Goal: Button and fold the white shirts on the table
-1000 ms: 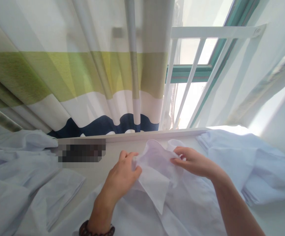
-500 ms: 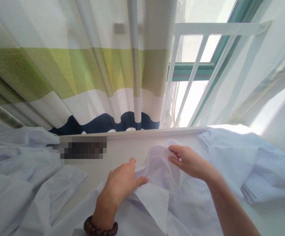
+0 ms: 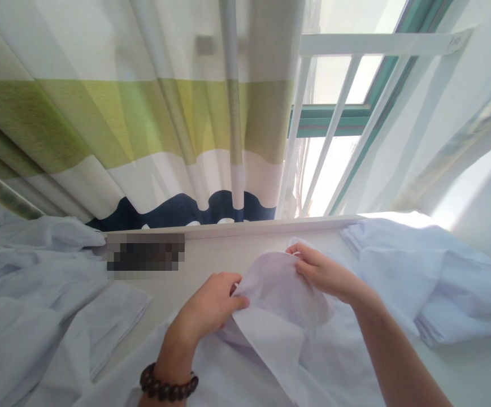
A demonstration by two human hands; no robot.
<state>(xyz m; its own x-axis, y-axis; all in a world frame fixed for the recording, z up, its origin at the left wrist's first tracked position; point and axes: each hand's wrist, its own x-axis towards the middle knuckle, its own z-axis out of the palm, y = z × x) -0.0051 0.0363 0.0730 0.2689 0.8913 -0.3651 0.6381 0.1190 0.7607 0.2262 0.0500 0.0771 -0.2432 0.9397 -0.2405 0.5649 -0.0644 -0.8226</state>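
Two hands at the curved edge of a thin white garment [image 3: 270, 333]
The garment, smooth and slightly sheer, lies on the pale flat surface [image 3: 205, 254], its lifted edge arched above a pointed flap; the right hand [image 3: 313, 265] pinches that edge between closed thumb and fingers, while the left hand [image 3: 213, 299], above a dark beaded bracelet [image 3: 169, 384], has thumb and forefinger slightly apart at the cloth, grip unclear. Left of the garment lies crumpled white cloth [image 3: 20, 305], right of it folded white cloth [image 3: 431, 277]; beyond it hang the white, green and navy curtain [image 3: 143, 118] in soft folds and, farther right, white bars [image 3: 334, 124] before a teal window frame [image 3: 355, 113]. Compared with the previous frame, the left fingers are less spread and the arch is wider
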